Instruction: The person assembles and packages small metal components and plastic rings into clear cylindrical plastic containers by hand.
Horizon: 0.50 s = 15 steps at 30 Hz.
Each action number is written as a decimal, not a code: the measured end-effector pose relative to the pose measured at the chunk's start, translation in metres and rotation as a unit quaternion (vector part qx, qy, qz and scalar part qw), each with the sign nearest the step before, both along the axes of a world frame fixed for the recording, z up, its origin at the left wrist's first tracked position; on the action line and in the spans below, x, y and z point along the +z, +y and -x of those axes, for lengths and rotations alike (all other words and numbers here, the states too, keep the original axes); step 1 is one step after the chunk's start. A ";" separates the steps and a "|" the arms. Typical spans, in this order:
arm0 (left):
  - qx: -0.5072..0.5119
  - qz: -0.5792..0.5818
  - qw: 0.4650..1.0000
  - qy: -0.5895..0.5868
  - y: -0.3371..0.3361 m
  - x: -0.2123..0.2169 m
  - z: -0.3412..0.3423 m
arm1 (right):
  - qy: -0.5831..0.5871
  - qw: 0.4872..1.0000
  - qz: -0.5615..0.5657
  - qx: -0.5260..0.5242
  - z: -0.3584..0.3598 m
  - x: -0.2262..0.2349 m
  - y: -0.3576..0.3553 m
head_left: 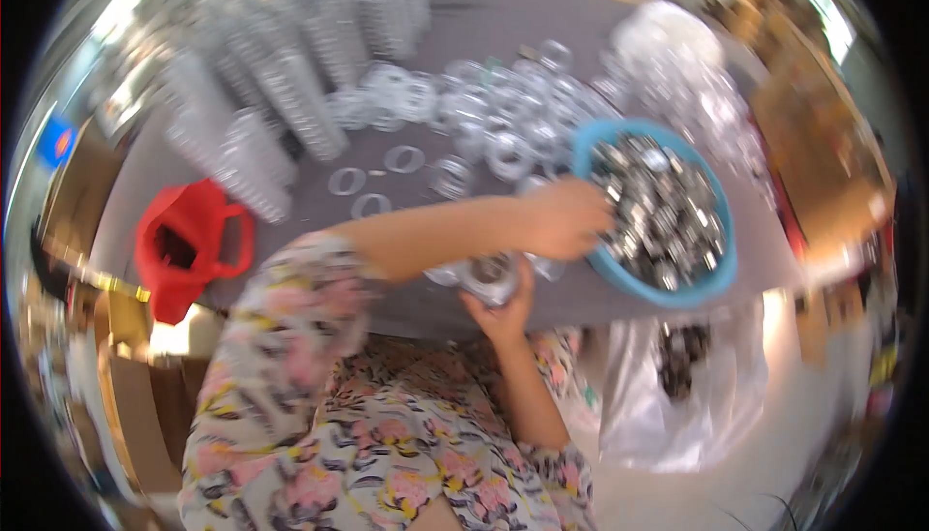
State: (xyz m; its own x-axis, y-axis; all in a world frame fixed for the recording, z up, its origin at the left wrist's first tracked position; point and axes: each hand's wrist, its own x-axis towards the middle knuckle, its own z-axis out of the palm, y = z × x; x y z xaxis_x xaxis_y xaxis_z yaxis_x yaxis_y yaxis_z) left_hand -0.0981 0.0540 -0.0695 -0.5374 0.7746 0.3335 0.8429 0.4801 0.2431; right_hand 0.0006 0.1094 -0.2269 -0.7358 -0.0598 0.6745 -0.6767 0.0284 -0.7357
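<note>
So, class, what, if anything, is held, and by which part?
The right hand holds a round clear container by its sides; the left hand is too blurred to tell.

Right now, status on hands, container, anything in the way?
Left hand at basin edge, grip blurred. Right hand holding clear container. Left forearm lies across, over table.

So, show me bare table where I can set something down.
Widest: the far stretch of gray table between the clear plastic stacks and the clear bag. A smaller patch lies between those stacks and a loose clear ring. Crowded: the middle, under piled clear pieces, and right, with the blue basin.
</note>
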 end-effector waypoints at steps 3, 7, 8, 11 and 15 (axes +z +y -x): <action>0.108 0.125 0.984 -0.070 0.053 -0.032 0.037 | -0.064 0.997 0.040 -0.013 -0.006 -0.007 0.004; 0.031 0.332 0.940 0.071 0.112 -0.047 0.061 | -0.012 0.993 0.003 -0.118 0.001 -0.028 0.026; 0.044 0.448 0.871 0.198 0.100 -0.047 0.086 | -0.013 0.997 0.055 -0.057 0.001 -0.009 0.003; 0.139 0.290 0.945 0.062 0.095 -0.049 0.072 | 0.032 0.992 -0.043 -0.117 0.012 -0.016 0.021; 0.132 -0.109 0.970 -0.172 0.017 -0.018 0.028 | 0.027 0.993 -0.042 -0.105 0.016 -0.023 0.019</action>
State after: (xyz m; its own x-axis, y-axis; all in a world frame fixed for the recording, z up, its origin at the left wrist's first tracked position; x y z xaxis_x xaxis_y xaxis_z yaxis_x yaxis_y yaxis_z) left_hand -0.1263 0.0707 -0.0871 -0.8166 0.5256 0.2387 0.5475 0.5742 0.6087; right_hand -0.0154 0.1288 -0.2497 -0.7001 0.0342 0.7132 -0.6884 0.2329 -0.6869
